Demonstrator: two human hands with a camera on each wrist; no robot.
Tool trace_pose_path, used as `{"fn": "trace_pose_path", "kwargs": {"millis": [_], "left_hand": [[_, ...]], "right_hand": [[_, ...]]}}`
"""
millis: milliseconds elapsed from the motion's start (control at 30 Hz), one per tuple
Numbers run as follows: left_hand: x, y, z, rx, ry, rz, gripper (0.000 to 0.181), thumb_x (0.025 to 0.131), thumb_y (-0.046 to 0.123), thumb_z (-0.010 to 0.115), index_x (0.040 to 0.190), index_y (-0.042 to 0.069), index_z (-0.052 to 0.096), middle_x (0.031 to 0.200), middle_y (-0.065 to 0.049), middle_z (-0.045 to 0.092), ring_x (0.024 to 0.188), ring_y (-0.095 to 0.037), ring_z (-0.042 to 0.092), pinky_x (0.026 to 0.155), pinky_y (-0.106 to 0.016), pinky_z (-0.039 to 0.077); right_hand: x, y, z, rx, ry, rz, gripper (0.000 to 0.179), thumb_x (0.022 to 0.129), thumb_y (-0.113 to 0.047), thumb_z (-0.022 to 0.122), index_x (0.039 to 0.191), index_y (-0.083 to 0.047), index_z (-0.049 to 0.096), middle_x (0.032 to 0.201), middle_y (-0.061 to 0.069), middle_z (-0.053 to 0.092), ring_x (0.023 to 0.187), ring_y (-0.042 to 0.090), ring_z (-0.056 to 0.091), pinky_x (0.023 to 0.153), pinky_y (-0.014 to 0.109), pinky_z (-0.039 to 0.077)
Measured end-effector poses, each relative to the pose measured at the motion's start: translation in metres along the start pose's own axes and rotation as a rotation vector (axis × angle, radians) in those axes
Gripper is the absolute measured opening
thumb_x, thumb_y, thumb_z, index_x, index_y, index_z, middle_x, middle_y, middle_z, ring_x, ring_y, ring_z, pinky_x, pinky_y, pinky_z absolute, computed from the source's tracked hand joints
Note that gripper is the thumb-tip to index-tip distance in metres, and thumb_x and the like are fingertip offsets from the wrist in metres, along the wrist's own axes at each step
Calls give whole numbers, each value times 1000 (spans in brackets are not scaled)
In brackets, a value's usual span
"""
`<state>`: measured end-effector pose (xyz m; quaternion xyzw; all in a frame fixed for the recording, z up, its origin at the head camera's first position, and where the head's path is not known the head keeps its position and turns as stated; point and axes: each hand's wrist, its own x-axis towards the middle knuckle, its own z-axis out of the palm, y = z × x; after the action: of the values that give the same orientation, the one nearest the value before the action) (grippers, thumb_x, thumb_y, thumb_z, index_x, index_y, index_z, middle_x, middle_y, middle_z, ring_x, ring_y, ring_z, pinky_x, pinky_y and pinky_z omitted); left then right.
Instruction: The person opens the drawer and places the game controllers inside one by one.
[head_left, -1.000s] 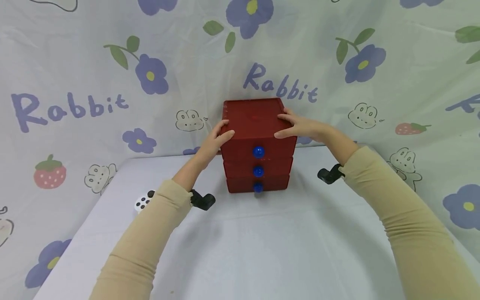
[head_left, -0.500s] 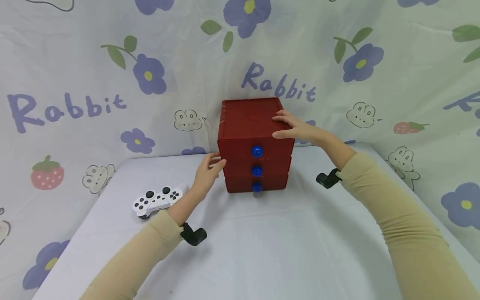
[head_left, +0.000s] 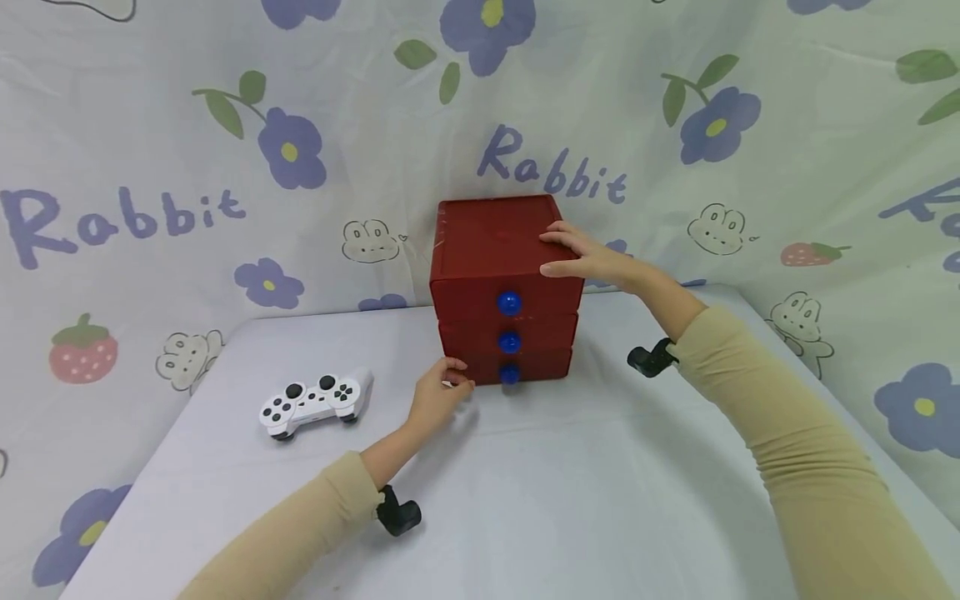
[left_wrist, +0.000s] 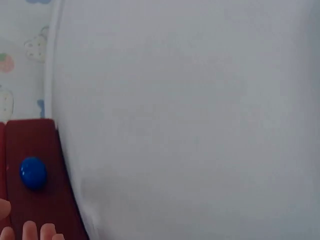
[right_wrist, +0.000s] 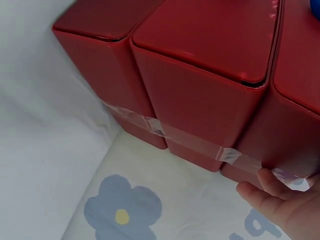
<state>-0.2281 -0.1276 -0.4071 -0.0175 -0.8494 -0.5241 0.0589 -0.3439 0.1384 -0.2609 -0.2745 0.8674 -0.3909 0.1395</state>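
A red three-drawer box [head_left: 491,237] stands against the back cloth, all its drawers shut. Each drawer front has a round blue knob, the lowest knob [head_left: 509,374] just right of my left hand [head_left: 438,396]. That hand is at the box's lower left corner, fingers loosely bent and holding nothing; whether it touches the drawer, I cannot tell. The left wrist view catches its fingertips [left_wrist: 30,231] below a blue knob [left_wrist: 33,173]. My right hand [head_left: 588,257] rests on the top right edge of the box with spread fingers, seen too along the red side [right_wrist: 195,100] in the right wrist view.
A white game controller [head_left: 315,404] lies on the white-covered table [head_left: 570,500], left of the box. Behind hangs a printed cloth [head_left: 360,108] with flowers and rabbits. Clear tape [right_wrist: 195,144] runs across the box's side. Black camera mounts are on both wrists.
My left hand has left the box's upper left edge and moved down to the bottom drawer, uncovering the controller. The right hand stays on the top right edge.
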Motion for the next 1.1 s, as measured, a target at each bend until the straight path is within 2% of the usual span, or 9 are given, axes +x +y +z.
{"fn": "trace_pose_path", "kwargs": {"millis": [167, 367, 733, 967, 1100], "left_hand": [[-3, 1, 14, -20, -56, 5, 34, 79, 4, 64, 113, 5, 58, 86, -12, 63, 64, -24, 61, 54, -24, 46], [-1, 2, 27, -4, -73, 34, 34, 80, 6, 64, 114, 7, 60, 90, -13, 66, 63, -19, 60, 55, -24, 45], [2, 7, 42, -10, -107, 77, 36, 82, 8, 64, 117, 6, 59, 99, -16, 66, 93, -26, 62, 73, -34, 52], [8, 5, 49, -36, -104, 79, 33, 81, 5, 64, 114, 4, 62, 99, -16, 66, 90, -25, 64, 75, -32, 52], [12, 5, 51, 22, -93, 102, 29, 81, 7, 64, 110, 6, 64, 89, -12, 67, 78, -19, 62, 63, -26, 50]], "right_hand": [[-1, -1, 1, -1, -2, 0, 69, 88, -39, 52, 145, -16, 21, 153, -2, -3, 140, 22, -5, 107, 58, 9], [0, -1, 1, -2, 2, -5, 69, 88, -39, 53, 145, -16, 22, 153, -2, -2, 140, 21, -6, 108, 56, 9], [1, 1, 1, 11, 7, -17, 66, 89, -35, 53, 144, -13, 23, 153, 0, 0, 140, 23, -4, 107, 58, 10], [2, 2, 1, 11, 5, -14, 66, 89, -34, 52, 144, -14, 23, 153, 0, -1, 140, 23, -5, 107, 58, 10], [1, 2, 0, 5, 8, -8, 67, 89, -36, 53, 145, -15, 23, 153, -1, -1, 140, 22, -4, 107, 57, 11]]}}
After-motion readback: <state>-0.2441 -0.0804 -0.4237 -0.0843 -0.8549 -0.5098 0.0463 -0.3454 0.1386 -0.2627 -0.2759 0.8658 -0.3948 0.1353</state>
